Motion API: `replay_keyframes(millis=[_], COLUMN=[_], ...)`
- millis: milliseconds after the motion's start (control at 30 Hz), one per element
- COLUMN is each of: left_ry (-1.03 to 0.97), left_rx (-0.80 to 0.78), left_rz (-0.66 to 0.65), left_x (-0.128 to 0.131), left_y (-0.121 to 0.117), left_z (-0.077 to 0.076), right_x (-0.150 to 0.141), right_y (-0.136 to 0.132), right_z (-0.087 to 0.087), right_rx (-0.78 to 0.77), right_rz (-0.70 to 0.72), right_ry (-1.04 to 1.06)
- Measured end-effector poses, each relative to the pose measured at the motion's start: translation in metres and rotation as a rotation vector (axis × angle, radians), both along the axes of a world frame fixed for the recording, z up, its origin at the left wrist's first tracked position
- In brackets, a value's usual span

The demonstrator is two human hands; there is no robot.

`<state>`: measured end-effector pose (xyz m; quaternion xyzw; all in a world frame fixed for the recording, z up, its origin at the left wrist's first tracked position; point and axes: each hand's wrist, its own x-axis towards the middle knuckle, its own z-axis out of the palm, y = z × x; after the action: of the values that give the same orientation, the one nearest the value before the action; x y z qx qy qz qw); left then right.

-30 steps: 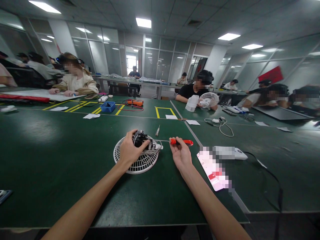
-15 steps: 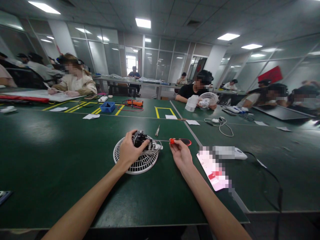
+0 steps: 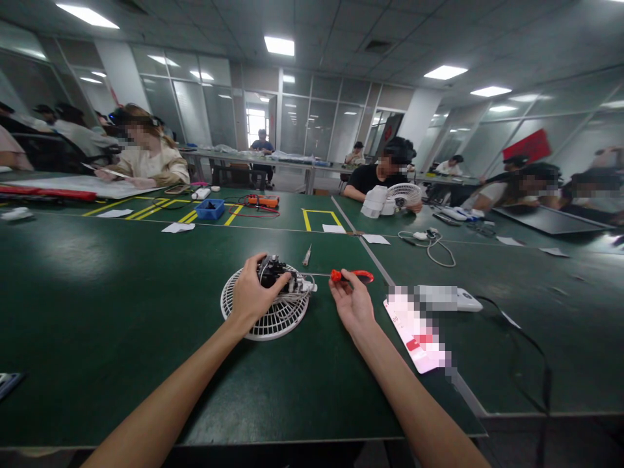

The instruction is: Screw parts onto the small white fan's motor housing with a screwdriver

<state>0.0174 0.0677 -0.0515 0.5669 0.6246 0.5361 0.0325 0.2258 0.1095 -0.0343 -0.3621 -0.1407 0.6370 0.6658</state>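
A white fan grille (image 3: 277, 323) lies on the green table, with a black fan motor (image 3: 273, 270) and white wires on top of it. My left hand (image 3: 256, 289) is wrapped round the motor, thumb on its right side. My right hand (image 3: 355, 298) pinches the red and black handle of a screwdriver (image 3: 336, 275). The screwdriver's thin shaft points left, level, toward the motor; whether its tip sits in a screw I cannot make out. Just beyond the grille lies a small tool with a thin tip and a pale handle (image 3: 307, 256).
To the right are a pink card-like sheet (image 3: 407, 328) and a white device (image 3: 468, 299) with a black cable. Further back stand a blue bin (image 3: 210, 209), an orange meter (image 3: 263, 201) and a coiled pale cord (image 3: 433, 247). Across the table a co-worker (image 3: 373, 177) handles another fan.
The screwdriver handle has turned in my right hand, its red and black sides shifting. My left hand stays on the motor. Across the table, the co-worker's fan has tilted.
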Motion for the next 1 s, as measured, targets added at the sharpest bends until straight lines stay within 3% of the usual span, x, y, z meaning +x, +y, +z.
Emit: replay_keyframes(millis=[133, 367, 700, 1000], left_ry=[-0.003, 0.005, 0.007, 0.022], left_rx=[-0.005, -0.005, 0.014, 0.014], left_rz=[-0.001, 0.000, 0.003, -0.005], left_x=[0.0007, 0.0011, 0.0002, 0.0007], left_y=[-0.0004, -0.0015, -0.0001, -0.0003], left_z=[0.0011, 0.0028, 0.0006, 0.0018], right_x=[-0.0026, 0.0010, 0.0009, 0.0034], right_y=[-0.0043, -0.0022, 0.0003, -0.0009], right_z=[0.0060, 0.0034, 0.0041, 0.0047], right_rx=[0.015, -0.097, -0.016, -0.050], right_rz=[-0.017, 0.010, -0.007, 0.037], right_ry=[0.027, -0.006, 0.047, 0.049])
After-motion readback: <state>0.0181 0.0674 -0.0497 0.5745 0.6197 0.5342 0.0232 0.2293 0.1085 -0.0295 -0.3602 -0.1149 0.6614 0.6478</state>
